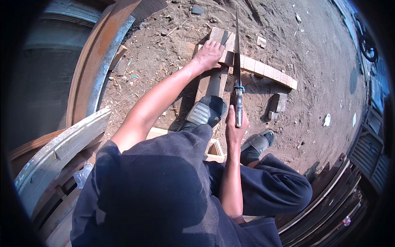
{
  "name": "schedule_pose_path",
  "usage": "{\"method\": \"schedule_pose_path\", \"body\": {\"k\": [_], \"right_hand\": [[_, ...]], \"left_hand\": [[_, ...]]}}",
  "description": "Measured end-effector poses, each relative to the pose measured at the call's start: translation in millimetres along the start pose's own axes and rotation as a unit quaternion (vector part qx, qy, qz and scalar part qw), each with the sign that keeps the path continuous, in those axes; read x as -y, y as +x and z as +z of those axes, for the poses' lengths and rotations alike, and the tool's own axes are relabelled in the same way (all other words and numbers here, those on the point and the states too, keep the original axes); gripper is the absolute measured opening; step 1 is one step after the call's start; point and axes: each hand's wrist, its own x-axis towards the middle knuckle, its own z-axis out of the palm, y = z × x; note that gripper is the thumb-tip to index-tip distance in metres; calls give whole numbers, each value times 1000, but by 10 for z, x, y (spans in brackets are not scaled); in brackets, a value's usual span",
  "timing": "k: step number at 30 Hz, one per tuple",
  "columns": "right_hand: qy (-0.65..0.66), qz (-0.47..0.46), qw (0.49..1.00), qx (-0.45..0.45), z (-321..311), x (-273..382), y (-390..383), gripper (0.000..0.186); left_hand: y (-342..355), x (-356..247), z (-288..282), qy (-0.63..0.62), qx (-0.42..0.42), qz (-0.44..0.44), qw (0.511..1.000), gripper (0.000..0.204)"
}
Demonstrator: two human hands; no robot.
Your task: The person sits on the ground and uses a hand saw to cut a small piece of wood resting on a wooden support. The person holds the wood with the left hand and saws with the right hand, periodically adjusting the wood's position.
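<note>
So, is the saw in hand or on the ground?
In hand: the right hand grips the saw by its handle.

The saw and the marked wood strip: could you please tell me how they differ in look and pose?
The saw has a dark blade narrowing to a thin tip; the wood strip is pale, with lines across it. The saw points up the picture; the wood strip slants down to the right. The saw is gripped in the right hand; the wood strip's left part is near the left hand. Both are long and narrow.
</note>
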Motion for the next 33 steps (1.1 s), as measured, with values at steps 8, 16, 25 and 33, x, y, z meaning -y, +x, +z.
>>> {"method": "schedule_pose_path", "body": {"k": [8,16,25,33], "right_hand": [[-35,-48,996,59,137,116,-30,25],[-15,-56,995,82,81,38,-90,14],[-91,-67,992,60,3,1,-51,16],[-67,-56,994,67,107,-53,-89,13]], "left_hand": [[-480,373,48,-40,10,-54,998,62],[-656,111,124,-62,-26,-122,990,49],[-524,362,101,-90,6,-55,994,49],[-355,646,75,-50,6,105,993,60]]}}
